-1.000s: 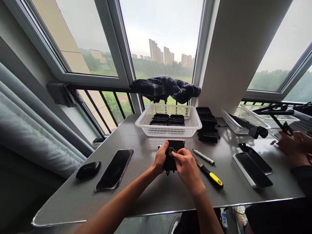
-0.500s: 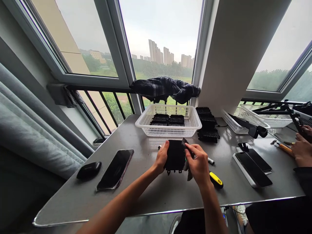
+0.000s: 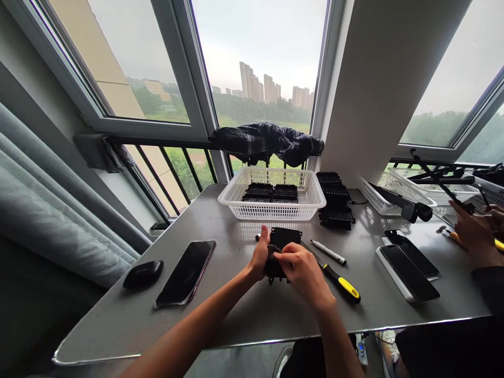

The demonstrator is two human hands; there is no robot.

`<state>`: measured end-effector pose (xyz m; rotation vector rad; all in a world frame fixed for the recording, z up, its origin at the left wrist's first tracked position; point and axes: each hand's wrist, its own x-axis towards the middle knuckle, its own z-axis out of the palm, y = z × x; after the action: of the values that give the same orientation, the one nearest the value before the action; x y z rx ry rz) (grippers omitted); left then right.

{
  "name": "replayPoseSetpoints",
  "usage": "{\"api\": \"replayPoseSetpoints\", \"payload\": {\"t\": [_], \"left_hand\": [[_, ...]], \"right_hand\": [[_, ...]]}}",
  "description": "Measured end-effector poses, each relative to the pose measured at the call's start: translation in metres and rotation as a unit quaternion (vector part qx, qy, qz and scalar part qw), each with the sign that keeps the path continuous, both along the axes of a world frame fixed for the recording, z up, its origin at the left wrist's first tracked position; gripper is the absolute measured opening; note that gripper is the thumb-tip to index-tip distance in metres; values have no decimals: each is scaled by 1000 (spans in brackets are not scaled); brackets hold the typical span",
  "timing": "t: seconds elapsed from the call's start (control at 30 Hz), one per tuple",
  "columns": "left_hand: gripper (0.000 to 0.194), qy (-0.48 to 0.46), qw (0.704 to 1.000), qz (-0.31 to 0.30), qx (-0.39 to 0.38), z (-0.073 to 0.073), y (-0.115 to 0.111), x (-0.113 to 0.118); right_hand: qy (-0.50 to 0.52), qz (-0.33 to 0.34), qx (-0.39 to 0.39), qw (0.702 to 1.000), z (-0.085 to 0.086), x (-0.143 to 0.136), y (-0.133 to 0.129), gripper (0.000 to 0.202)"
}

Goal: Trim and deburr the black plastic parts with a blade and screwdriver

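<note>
Beyond the black panel (image 3: 286, 237) stands a white basket (image 3: 271, 211); a marker (image 3: 329, 253) and a yellow-and-black handle (image 3: 343, 286) lie right of it on the worktop (image 3: 129, 328). The right hand (image 3: 303, 266) covers part of the panel, pinching a dark cloth (image 3: 272, 257) against it; the left hand (image 3: 259, 257) clamps its left side. Its long axis points basketward. It is flat, small tabs along the near edge.
</note>
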<state>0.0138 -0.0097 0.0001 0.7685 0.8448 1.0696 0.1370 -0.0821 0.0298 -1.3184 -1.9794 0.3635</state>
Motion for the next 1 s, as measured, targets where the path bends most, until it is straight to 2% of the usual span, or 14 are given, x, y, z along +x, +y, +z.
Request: {"api": "replayPoseSetpoints", "payload": {"t": [0.1,0.2,0.27,0.37,0.43,0.53,0.67,0.73,0.83,0.93,1.0], "left_hand": [[69,-11,1000,25,-15,3,5,-3],[68,-18,999,31,-13,4,5,-1],[70,-7,1000,4,-8,4,1,2],[70,17,998,-64,15,5,-7,6],[68,20,993,-108,42,5,-11,8],[66,35,989,-134,47,3,-14,8],[66,33,991,-133,1,1,-11,4],[61,-5,995,-95,-9,2,-6,2],[47,-57,998,11,-27,4,5,-2],[33,-55,988,139,-27,5,15,-6],[32,-51,981,186,12,5,18,-8]], "right_hand": [[-12,53,-42,998,6,3,-9,25],[25,88,-62,994,13,11,-16,25],[65,46,-36,996,15,18,-15,27],[115,-84,30,989,11,27,-7,29],[126,-125,42,983,5,29,0,28],[124,-94,26,988,-2,24,7,27],[83,-56,9,995,-4,9,4,27],[35,-33,-11,999,-3,3,0,25],[-12,22,-46,999,1,1,-6,23],[49,53,-52,996,5,6,-8,25],[122,19,-35,992,8,11,-7,24]]}}
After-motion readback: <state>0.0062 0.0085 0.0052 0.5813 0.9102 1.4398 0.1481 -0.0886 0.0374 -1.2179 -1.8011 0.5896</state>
